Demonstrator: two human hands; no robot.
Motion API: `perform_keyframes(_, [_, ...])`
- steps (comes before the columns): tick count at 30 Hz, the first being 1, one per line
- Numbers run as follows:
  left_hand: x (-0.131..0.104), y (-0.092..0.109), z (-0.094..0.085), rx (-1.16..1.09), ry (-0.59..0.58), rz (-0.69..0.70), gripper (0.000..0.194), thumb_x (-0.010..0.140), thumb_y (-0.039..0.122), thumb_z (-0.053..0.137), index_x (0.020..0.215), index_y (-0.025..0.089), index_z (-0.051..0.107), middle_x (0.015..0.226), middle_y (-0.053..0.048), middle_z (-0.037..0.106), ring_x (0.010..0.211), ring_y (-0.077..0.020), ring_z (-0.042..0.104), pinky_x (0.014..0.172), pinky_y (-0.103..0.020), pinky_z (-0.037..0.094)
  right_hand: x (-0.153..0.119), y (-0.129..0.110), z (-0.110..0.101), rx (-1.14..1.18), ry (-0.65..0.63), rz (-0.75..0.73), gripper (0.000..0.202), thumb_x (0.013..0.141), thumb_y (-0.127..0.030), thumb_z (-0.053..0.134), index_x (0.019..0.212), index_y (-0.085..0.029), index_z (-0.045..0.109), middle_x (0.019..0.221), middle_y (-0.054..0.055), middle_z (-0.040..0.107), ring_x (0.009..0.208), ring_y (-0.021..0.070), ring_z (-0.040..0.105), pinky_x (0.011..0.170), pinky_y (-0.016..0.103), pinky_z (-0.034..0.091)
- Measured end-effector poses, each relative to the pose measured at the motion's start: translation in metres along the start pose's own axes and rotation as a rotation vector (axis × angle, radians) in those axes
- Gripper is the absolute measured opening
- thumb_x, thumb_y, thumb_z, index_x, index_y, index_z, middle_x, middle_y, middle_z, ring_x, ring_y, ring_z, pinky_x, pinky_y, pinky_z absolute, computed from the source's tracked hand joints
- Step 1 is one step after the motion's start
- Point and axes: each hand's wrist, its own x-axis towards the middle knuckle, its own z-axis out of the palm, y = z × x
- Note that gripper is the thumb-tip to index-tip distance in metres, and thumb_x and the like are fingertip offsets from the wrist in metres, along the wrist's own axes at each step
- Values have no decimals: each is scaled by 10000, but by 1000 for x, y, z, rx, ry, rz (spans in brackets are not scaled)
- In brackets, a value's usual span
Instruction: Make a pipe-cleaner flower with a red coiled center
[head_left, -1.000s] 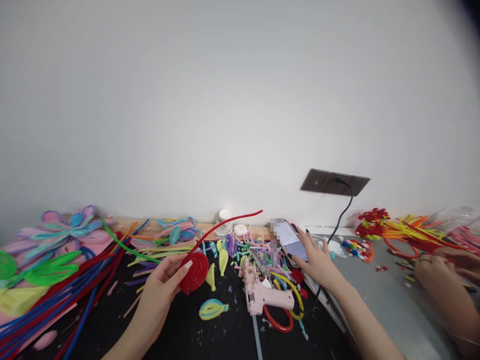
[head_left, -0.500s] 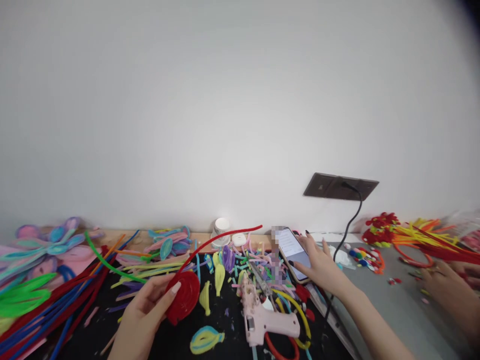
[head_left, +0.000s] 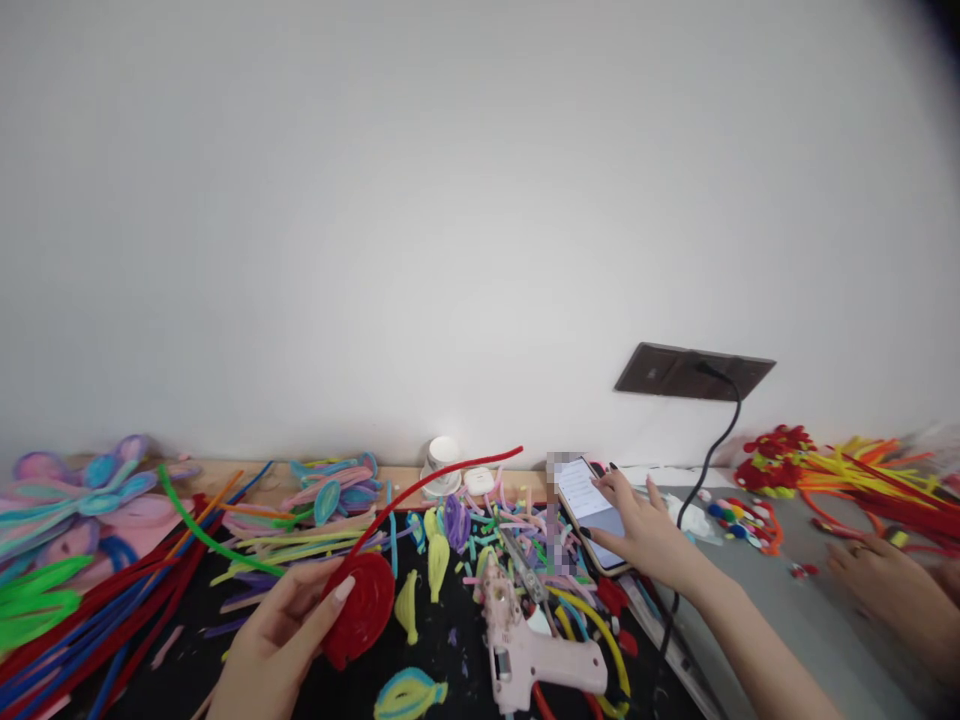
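Note:
A flat red spiral of pipe cleaner (head_left: 367, 605) is pinched between the thumb and fingers of my left hand (head_left: 281, 635), with one long red end curving up to the right. My right hand (head_left: 649, 535) rests over a phone (head_left: 589, 500) with a lit screen, fingers spread, fingertips on or just over the glass. Between the two hands lies a pale pink glue gun (head_left: 544, 660) on the black mat. Yellow and blue looped pieces (head_left: 409, 692) lie beside it.
Pipe cleaner bundles (head_left: 127, 610) and a pastel flower shape (head_left: 94, 495) fill the left. A white cup (head_left: 442, 462) stands near the wall. A black cable (head_left: 709, 455) hangs from the socket plate (head_left: 694, 372). Another person's hand (head_left: 892, 590) is at the right, near red flowers (head_left: 776, 455).
The fingers of my right hand have shifted slightly over the phone. My left hand still holds the red spiral. The other person's hand at the right has moved, and the view has shifted a little.

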Motion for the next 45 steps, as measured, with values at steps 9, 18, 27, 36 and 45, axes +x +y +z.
perform_keyframes(9, [0,-2,-2,-5,-21,-9,421,485,390,841,836,213,689,884,-32,756,870,-256,687,704,-266,566,10,-1,-1,-16,-59,38,501,809,-429,464,1247,-199,380,1309,149,502,1203,313,501,1068,645,82])
perform_keyframes(18, [0,-1,-2,6,-3,-7,440,469,402,841,838,213,695,879,-39,758,885,-275,686,687,-280,573,21,5,5,-71,-51,47,571,788,-424,469,1296,-195,346,1328,167,492,1296,315,395,1060,632,133])
perform_keyframes(27, [0,-2,-4,-12,-28,-19,429,500,396,836,857,213,684,886,-34,757,865,-258,689,666,-260,568,20,2,4,-57,-41,54,579,795,-421,465,1302,-181,321,1354,173,470,1314,306,369,1065,634,123])
perform_keyframes(36, [1,-2,-3,-18,-30,-21,428,501,386,837,858,208,682,880,-41,755,843,-265,689,618,-258,566,16,-6,-1,-48,-69,56,568,793,-420,467,1288,-176,333,1397,167,422,1345,301,311,1072,629,110])
perform_keyframes(45, [1,-2,-3,-62,-37,-42,429,511,365,843,869,200,674,867,-22,754,863,-238,689,656,-228,563,15,-8,-4,1,-97,77,557,798,-419,468,1293,-200,336,1377,146,450,1297,300,390,1067,648,57])
